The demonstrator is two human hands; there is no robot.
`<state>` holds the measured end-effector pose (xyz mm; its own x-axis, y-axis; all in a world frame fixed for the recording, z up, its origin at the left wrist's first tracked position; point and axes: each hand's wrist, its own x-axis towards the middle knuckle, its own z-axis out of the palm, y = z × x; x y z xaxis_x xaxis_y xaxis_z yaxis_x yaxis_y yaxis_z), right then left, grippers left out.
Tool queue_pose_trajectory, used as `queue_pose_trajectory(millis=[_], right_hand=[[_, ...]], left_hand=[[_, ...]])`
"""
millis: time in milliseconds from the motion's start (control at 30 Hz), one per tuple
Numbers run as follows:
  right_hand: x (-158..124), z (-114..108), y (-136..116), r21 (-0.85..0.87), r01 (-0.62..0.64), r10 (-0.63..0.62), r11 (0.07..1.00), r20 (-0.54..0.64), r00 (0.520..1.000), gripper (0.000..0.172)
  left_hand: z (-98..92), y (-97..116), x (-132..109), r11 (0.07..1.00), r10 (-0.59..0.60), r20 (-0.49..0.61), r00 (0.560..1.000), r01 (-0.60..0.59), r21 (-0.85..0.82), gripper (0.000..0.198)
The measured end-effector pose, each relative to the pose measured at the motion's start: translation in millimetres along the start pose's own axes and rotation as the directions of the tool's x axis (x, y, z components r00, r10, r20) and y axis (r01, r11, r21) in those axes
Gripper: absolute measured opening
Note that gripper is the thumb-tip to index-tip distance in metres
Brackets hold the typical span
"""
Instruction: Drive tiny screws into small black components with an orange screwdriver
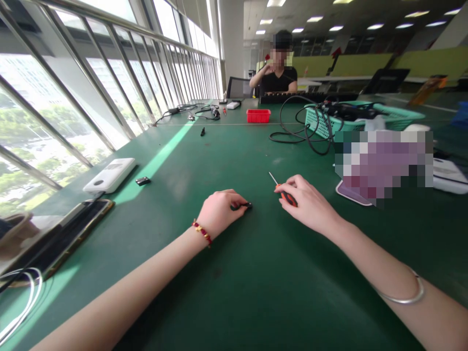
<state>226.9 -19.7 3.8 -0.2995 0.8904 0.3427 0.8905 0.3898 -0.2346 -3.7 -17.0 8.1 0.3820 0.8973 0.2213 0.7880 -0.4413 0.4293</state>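
Near the middle of the green table (pixel 234 282), my left hand (pixel 221 209) pinches a small black part (pixel 249 205) between thumb and fingers. Most of that part is covered by the fingertips, so its kind is unclear. To the right, my right hand (pixel 305 202) is closed around the orange and black handle of a screwdriver (pixel 288 197). The thin metal shaft points away and to the left, apart from the black part. Another small black piece (pixel 143 181) lies on the table to the left of my left hand.
At left are a white box-shaped device (pixel 110 175) and a dark tablet-like device (pixel 73 239) with white cables (pixel 27 307). Farther back stand a red tray (pixel 258 116) and a teal basket (pixel 318 122) with black cables. A person (pixel 280 78) sits at the far end.
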Motion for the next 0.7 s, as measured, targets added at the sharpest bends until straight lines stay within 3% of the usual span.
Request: queue_pose_trajectory(millis=[100, 233, 700], right_hand=[[1.1, 4.2, -5.9, 0.108, 0.155, -0.144, 0.982, -0.101, 0.984, 0.017], [3.6, 14.2, -3.9, 0.166, 0.186, -0.171, 0.968, -0.102, 0.980, 0.013], [7.9, 22.2, -3.0, 0.126, 0.247, -0.226, 0.961, -0.160, 0.961, 0.009]], left_hand=[[18.6, 14.7, 16.0, 0.998, 0.067, -0.033, 0.997, -0.067, 0.003, 0.017], [30.0, 17.5, 18.4, 0.990, 0.131, -0.086, 0.988, -0.135, -0.036, 0.019], [30.1, 10.4, 15.3, 0.981, 0.159, -0.093, 0.983, -0.168, -0.100, 0.019]])
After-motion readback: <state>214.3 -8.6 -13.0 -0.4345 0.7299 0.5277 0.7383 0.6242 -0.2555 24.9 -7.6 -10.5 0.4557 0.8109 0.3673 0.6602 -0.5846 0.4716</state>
